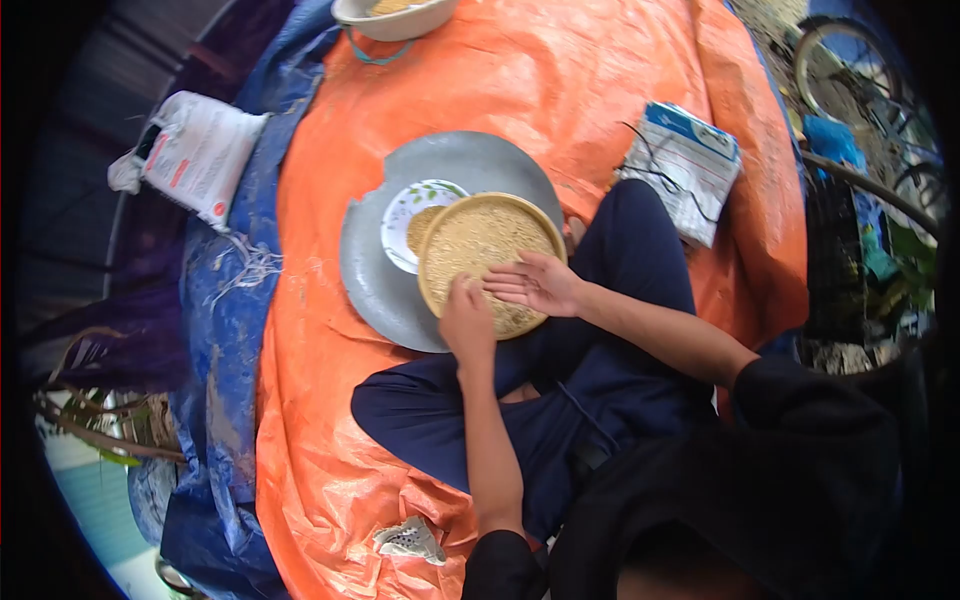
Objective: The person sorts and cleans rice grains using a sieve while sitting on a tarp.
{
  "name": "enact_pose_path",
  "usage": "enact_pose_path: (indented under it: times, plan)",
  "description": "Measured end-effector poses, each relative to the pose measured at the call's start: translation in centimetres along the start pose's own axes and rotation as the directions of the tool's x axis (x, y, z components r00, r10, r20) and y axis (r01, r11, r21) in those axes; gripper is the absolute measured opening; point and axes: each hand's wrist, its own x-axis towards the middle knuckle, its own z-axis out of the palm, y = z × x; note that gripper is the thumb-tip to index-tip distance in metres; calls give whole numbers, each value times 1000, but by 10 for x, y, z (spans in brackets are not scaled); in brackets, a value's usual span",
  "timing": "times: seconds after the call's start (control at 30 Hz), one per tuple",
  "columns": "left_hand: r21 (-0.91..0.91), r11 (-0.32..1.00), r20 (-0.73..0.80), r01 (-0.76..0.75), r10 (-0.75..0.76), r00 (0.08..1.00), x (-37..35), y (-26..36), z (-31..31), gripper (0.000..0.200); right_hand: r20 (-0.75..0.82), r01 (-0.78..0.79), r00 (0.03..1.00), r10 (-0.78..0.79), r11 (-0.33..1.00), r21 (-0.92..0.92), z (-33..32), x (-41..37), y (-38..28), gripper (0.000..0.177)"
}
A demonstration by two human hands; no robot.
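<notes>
Two hands are working over the round tray (478, 250), which is heaped with pale grain and sitting across the person's lap, its far edge overlapping the big grey metal pan (375, 285). The right hand (535, 283) is lying flat on the grain with its fingers (503, 285) spread wide, reaching across toward the middle of the tray. The left hand (467, 320) is resting at the near rim with its fingers curled down into the grain. Whether they are pinching something or just pressing, I cannot tell, because the tips are hidden.

Sorting is the step in hand, by the look of it: the flat hand is spreading the grain thin while the curled one is picking through it. A small patterned plate (405, 215) is lying on the pan just beside the tray, holding a little mound of something tan.

Any next move is calling for a light touch. The tray is riding on the lap and the pan rather than on firm ground, so a hard push risks tipping grain over the rim onto the orange tarp (560, 80). Whatever is being lifted out needs a fine fingertip pinch and a short carry to the plate.

Off to the sides, a white sack (195, 150) is lying on the blue sheet (225, 300), a blue-and-white bag (685, 165) is sitting by the person's knee, and a bowl (395, 20) is waiting at the far end.
</notes>
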Motion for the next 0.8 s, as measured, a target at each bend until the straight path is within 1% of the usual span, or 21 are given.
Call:
enact_pose_path:
  times: [0.07, 0.1, 0.13, 0.17, 0.23, 0.27, 0.37, 0.4, 0.47, 0.5, 0.6, 0.7, 0.8]
  plan:
    - [137, 985, 161, 100, -122, 979, 1, -13, -3, 28, 52, 41, 998, -43, 999, 33, -2, 0, -4, 59]
    - [220, 972, 207, 78, -125, 970, -3, -18, 1, 29, 77, 50, 996, -55, 997, 59, -5, 2, -5, 60]
    - [230, 973, 243, 21, -78, 967, -8, -18, 4, 31, 116, 54, 991, -62, 996, 77, -6, 4, -7, 61]
    - [242, 970, 269, -33, -34, 963, -10, -14, 7, 33, 115, 59, 991, -69, 994, 89, -7, 4, -7, 62]
    - [192, 981, 467, -40, -55, 882, -9, -5, 12, 34, 134, 53, 989, -67, 993, 105, -7, 4, -8, 64]
    - [171, 984, 555, -38, -64, 830, -8, -1, 13, 35, 136, 60, 988, -70, 995, 78, -8, 4, -8, 67]
    - [134, 987, 584, -92, -3, 812, -15, -8, 29, 33, 115, 53, 991, -66, 993, 106, -10, 5, -9, 70]
    - [165, 981, 576, -105, -10, 818, -16, -8, 32, 26, 133, 57, 989, -69, 994, 95, -11, 5, -8, 70]
    - [165, 977, 529, -134, 27, 848, -14, -12, 31, 19, 169, 67, 982, -79, 995, 74, -13, 6, -8, 72]
    - [166, 975, 507, -151, 47, 860, -14, -14, 30, 16, 155, 71, 985, -80, 996, 63, -13, 7, -7, 72]
    - [59, 996, 268, -61, 43, 962, -4, -2, 16, 11, 117, 93, 988, -97, 995, 39, -15, 9, -6, 74]
    - [-123, 992, 115, -1, 15, 993, 2, 16, 4, 10, 105, 108, 988, -112, 993, 41, -15, 9, -4, 75]
    - [-175, 977, 146, -118, 144, 979, -1, 25, 4, 11, 133, 79, 988, -81, 997, 26, -14, 7, -2, 76]
